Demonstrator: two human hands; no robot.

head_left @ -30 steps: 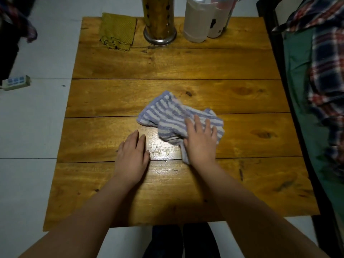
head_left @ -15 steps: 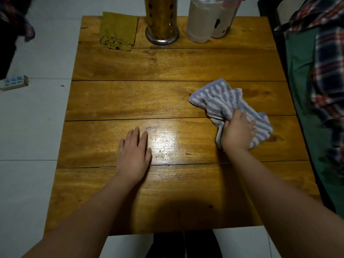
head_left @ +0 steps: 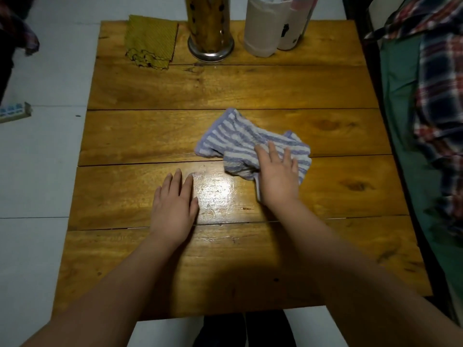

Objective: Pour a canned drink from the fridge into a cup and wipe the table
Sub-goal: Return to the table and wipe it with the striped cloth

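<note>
We look down on a wooden plank table (head_left: 250,88) with both bare forearms reaching over its near edge. Our right hand (head_left: 279,177) lies on top of a crumpled blue-and-white striped cloth (head_left: 233,142), fingers straight and slightly spread, palm pressing the fabric flat against the wood. It does not grip the cloth; it only presses down on it. The cloth sits near the middle of the table, a little to the right, straddling the seam between the second and third planks from the far edge, with most of its bulk spreading away from the hand toward the far left.

Our left hand (head_left: 175,204) rests flat on the bare wood, fingers straight and close together, holding nothing. It lies just beside a glossy, reflecting patch (head_left: 218,194) on the third plank, which sits between the two hands.

Along the far edge of the table stand three tall things whose tops are cut off by the frame: a gold-coloured cylinder with dark spots and a metal base (head_left: 209,28), a pale cylindrical container (head_left: 265,28) to its right, and touching or just behind that a white bottle with a small dark mark (head_left: 292,31). We cannot tell which of these is the cup or the can. To the left of the cylinder lies a folded olive-yellow cloth (head_left: 150,42).

To the right of the table lies plaid fabric (head_left: 441,91) over something green. On the pale tiled floor to the left sits a white power strip (head_left: 13,111).
</note>
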